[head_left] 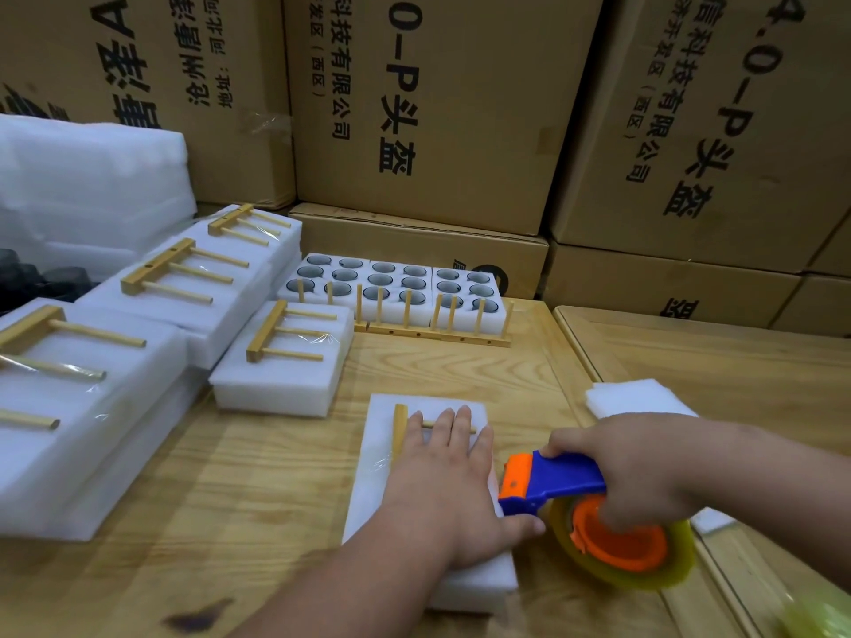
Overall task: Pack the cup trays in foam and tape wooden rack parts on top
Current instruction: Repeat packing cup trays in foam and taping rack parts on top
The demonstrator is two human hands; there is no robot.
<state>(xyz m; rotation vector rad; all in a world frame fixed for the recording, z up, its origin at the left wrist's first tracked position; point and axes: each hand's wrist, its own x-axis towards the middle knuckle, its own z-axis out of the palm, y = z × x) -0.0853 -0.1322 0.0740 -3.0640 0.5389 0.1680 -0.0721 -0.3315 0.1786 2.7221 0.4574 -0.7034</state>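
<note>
A white foam pack (382,481) lies on the wooden table in front of me. A wooden rack part (399,430) rests on top of it. My left hand (442,481) presses flat on the rack part and the foam, fingers spread, with clear tape under it. My right hand (644,472) grips a blue and orange tape dispenser (594,513) with a roll of clear tape, held at the pack's right edge.
Several finished foam packs with taped rack parts (281,356) lie at left. Open foam trays with cups (391,287) stand behind, with wooden racks (437,331) in front of them. Loose foam sheets (635,398) sit at right. Cardboard boxes (437,108) wall the back.
</note>
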